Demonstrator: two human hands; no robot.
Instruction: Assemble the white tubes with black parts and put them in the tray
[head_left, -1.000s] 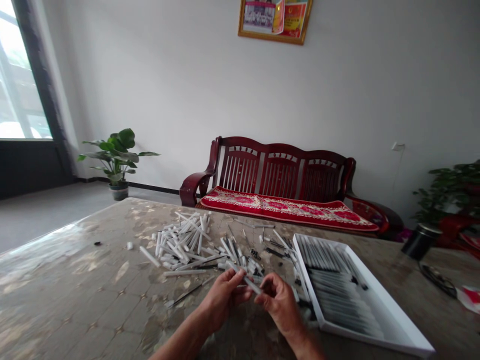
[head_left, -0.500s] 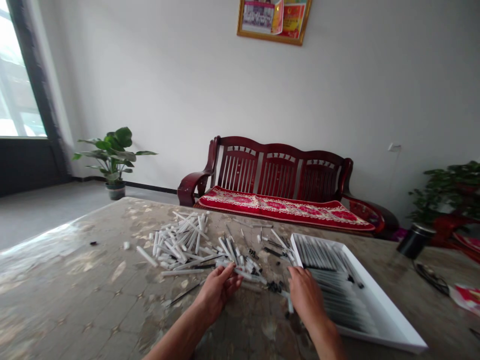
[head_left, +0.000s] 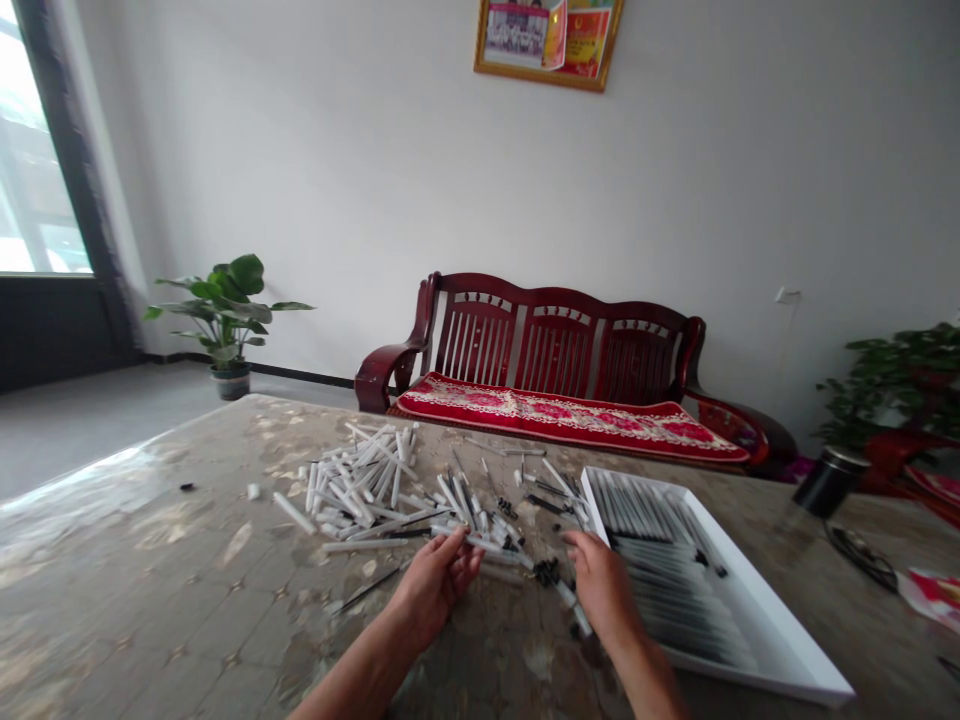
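My left hand (head_left: pixel 436 582) is closed, thumb and fingers pinching a translucent white pen barrel (head_left: pixel 491 547) that points to the right. Over the table's right part, my right hand (head_left: pixel 604 582) has its fingertips drawn together; whatever sits between them is too small to make out. Between the hands lies a cluster of small black pen parts (head_left: pixel 549 572). A loose barrel (head_left: pixel 574 607) rests beside my right hand. Beyond my left hand spreads a heap of white pen barrels (head_left: pixel 360 480), with thin dark refills among them.
A white tray (head_left: pixel 780 625) holding rows of pens stands right of my right hand. More black bits (head_left: pixel 507 508) lie further back. A black cup (head_left: pixel 832 480) and cable (head_left: pixel 862 558) are at the right. Behind the table (head_left: pixel 187 600) is a wooden bench (head_left: pixel 562 340).
My right hand has shifted slightly left, away from the tray's edge and toward my left hand. The left hand stays nearly still with the barrel.
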